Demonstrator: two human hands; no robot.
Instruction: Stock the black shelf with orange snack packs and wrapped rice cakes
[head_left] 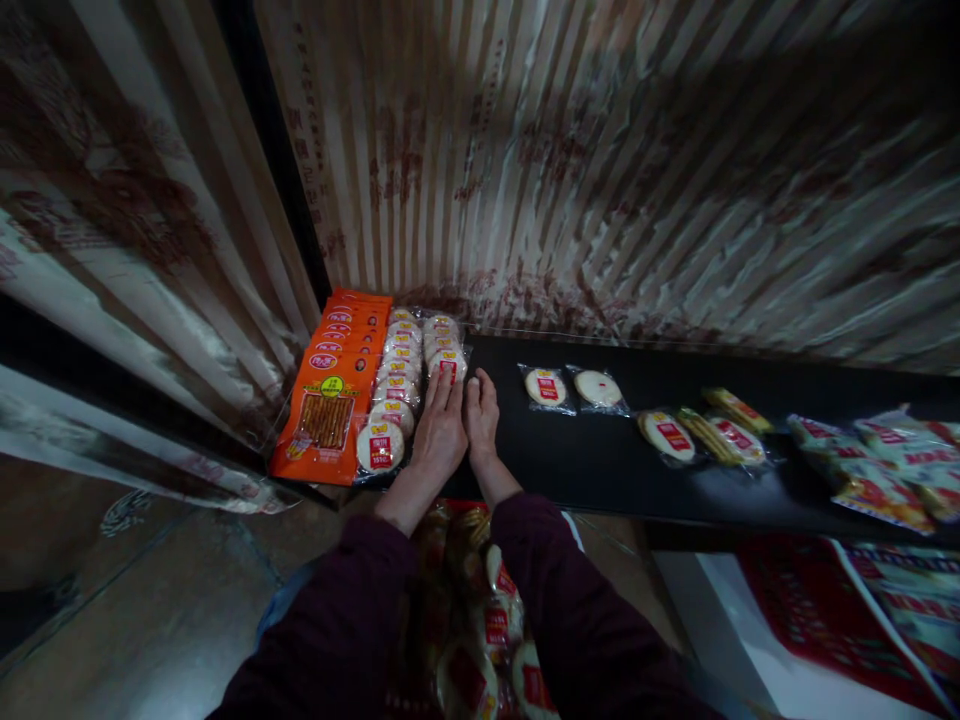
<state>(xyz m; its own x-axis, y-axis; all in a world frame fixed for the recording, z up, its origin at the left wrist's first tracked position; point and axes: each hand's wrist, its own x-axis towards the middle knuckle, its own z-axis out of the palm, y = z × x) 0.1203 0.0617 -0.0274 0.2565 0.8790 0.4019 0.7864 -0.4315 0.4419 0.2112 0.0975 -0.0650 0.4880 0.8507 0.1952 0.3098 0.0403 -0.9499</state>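
My left hand [441, 432] lies with its fingers stretched out over the front of a row of wrapped round crackers [448, 363], touching the front packet. Close against the row's right side is my right hand [482, 415], its fingers extended and turned toward the left hand. Another overlapping row of wrapped round crackers [380, 446] runs to the left of my left hand. Left of that row, orange snack bags [322, 400] with brown sticks pictured on them lie overlapped. What lies beneath my left palm is hidden.
Two single cracker packets [547, 388] and more small packs [671, 437] lie on the black shelf [502, 455]. Colourful bags [881, 480] are at its right. Below my arms sits a bag of wrapped crackers [495, 625]. A patterned curtain [465, 170] hangs behind.
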